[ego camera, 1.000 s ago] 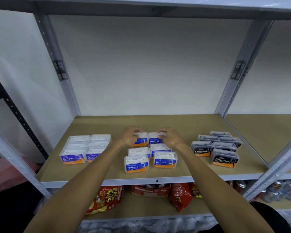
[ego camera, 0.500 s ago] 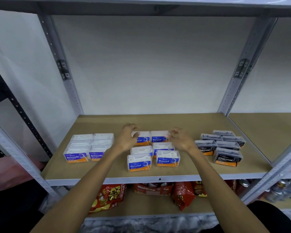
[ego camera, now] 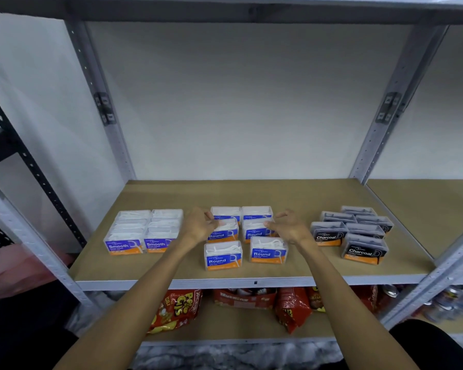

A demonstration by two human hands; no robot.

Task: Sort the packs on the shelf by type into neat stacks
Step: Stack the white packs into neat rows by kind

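- Left hand (ego camera: 199, 226) and right hand (ego camera: 289, 227) hover spread, seemingly empty, flanking the Round packs (ego camera: 246, 236).
- Front Round pack (ego camera: 223, 255) sits askew; squeezing unevenly could skew the rows.

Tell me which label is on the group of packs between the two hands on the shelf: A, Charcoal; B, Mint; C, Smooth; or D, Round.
D: the packs between the left hand and the right hand read Round; the Smooth packs sit further left and the Charcoal packs further right.
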